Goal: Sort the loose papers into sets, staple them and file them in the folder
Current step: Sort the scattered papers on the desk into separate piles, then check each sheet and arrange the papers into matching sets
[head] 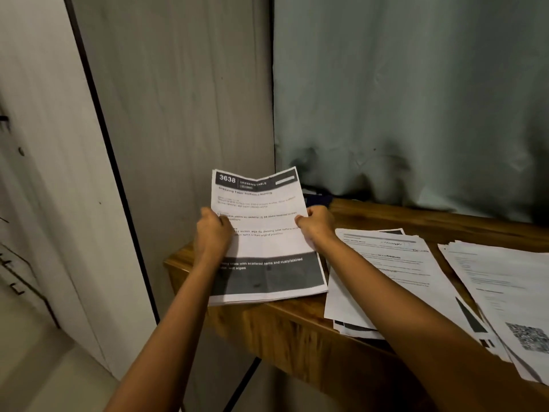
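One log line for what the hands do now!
left hand: grips paper set | right hand: grips paper set | other papers: lying on table

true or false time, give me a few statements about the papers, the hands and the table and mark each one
1. The left hand and the right hand both grip the held set of papers, one on each side edge. True.
2. The held set's header shows 3638. True.
3. The held set lies flat mid-table. False: it is tilted up, its bottom edge down at the left end of the wooden table.
4. No other papers are on the table. False: a middle pile and a right pile lie there.
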The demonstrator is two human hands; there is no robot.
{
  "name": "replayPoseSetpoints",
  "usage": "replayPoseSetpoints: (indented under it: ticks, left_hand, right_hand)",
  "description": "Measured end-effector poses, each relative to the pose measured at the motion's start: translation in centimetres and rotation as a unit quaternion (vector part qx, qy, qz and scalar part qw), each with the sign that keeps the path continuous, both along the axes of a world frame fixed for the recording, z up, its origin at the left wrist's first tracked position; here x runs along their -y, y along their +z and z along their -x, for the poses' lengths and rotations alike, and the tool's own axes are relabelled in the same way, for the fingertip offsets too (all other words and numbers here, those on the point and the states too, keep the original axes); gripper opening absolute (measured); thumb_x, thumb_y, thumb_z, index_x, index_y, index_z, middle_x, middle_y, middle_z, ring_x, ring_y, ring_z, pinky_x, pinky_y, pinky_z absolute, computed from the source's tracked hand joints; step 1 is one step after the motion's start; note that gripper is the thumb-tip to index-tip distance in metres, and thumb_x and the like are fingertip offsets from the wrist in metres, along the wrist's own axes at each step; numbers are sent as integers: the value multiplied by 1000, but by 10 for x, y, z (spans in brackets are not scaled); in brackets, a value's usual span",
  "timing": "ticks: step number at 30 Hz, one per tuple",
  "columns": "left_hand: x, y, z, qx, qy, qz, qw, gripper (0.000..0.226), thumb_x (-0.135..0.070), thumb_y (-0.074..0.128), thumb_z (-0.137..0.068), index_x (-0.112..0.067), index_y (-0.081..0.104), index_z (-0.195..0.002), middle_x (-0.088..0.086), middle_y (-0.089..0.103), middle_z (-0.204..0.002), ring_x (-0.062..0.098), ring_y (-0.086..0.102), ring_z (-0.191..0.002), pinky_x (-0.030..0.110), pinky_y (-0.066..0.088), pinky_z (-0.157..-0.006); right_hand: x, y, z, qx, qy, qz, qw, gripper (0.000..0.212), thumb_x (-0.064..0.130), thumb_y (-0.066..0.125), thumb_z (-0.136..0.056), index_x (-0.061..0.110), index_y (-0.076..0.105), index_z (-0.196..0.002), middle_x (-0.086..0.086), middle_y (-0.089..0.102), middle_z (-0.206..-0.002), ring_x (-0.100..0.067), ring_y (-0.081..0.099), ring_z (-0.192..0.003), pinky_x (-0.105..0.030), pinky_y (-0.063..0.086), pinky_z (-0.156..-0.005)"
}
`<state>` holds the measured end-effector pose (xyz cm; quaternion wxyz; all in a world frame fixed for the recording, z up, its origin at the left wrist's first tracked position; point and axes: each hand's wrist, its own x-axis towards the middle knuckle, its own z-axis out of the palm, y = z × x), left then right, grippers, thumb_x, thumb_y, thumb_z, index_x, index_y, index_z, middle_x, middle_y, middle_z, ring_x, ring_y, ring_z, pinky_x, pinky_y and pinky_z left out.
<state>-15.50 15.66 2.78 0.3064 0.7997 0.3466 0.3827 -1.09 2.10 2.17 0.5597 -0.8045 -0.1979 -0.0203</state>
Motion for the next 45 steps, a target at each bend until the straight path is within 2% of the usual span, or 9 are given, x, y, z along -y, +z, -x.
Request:
replayPoseSetpoints:
  ticks: [5, 8, 14, 21, 23, 26, 33, 40, 45]
  left_hand:
    - [-10, -48, -1, -81, -2, 31, 996, 25, -15, 42, -99, 6, 46, -111, 27, 57, -117, 41, 57, -102, 42, 45, -77]
    - [-10, -62, 0, -124, 17, -5, 992, 24, -14, 43, -99, 4, 48, -113, 24, 57, -117, 40, 58, -103, 43, 45, -78]
    - [-8, -54, -12, -247, 74, -88, 962, 37, -17, 41, -98, 2, 41, -129, 25, 44, -132, 40, 43, -122, 48, 37, -99]
    - [-15, -26, -62, -79, -170, -57, 981, 43, -15, 44, -100, -4, 39, -141, 15, 44, -143, 28, 42, -130, 34, 32, -108]
    - [-15, -29, -77, -64, -207, -28, 976, 44, -18, 42, -101, -9, 38, -143, 12, 41, -147, 27, 39, -134, 39, 30, -113]
    - [-17, -45, -94, -83, -204, 13, 975, 46, -27, 37, -103, -14, 33, -147, 12, 32, -152, 30, 26, -142, 46, 22, -117]
    - [-23, -64, -108, -88, -193, 18, 977, 50, -36, 30, -104, -18, 26, -150, 8, 22, -157, 28, 9, -147, 45, 6, -117]
    - [-32, -74, -116, -188, -199, -63, 960, 54, -39, 26, -103, -17, 19, -152, 6, 23, -157, 26, 7, -147, 44, -3, -117]
    - [-31, -73, -115, -165, -197, -41, 966, 55, -45, 23, -102, -21, 21, -151, 5, 23, -157, 24, 8, -147, 43, -3, -117]
  right_hand:
    - [-1, -38, 5, -16, 8, 101, 995, 20, 15, 64, -88, 1, 66, -101, -13, 68, -105, -28, 64, -92, -28, 46, -68]
    - [2, -47, 7, 10, 7, 154, 988, 24, 19, 66, -88, 2, 65, -103, -12, 65, -108, -28, 63, -95, -28, 45, -70]
    - [4, -54, 8, 56, 0, 178, 982, 23, 18, 63, -90, 4, 63, -108, -12, 64, -114, -28, 61, -99, -28, 45, -74]
    - [9, -57, 16, 68, 4, 134, 989, 25, 15, 62, -90, 6, 60, -113, -11, 64, -118, -29, 61, -105, -36, 50, -88]
    - [10, -57, 17, 65, 6, 126, 990, 26, 15, 61, -91, 7, 58, -115, -12, 63, -120, -30, 61, -107, -38, 50, -92]
    - [11, -58, 17, 59, 11, 120, 991, 27, 15, 61, -91, 7, 57, -116, -11, 64, -120, -29, 61, -107, -36, 50, -91]
    - [5, -66, 11, 80, 16, 121, 989, 36, 14, 59, -91, 13, 54, -127, -9, 62, -125, -29, 60, -111, -43, 49, -95]
    - [5, -66, 9, 79, 24, 150, 985, 58, 16, 56, -95, 20, 34, -148, -7, 46, -143, -25, 49, -126, -35, 42, -103]
    - [8, -66, 11, 75, 43, 130, 988, 57, 14, 54, -96, 26, 34, -147, -5, 45, -143, -25, 48, -127, -35, 43, -103]
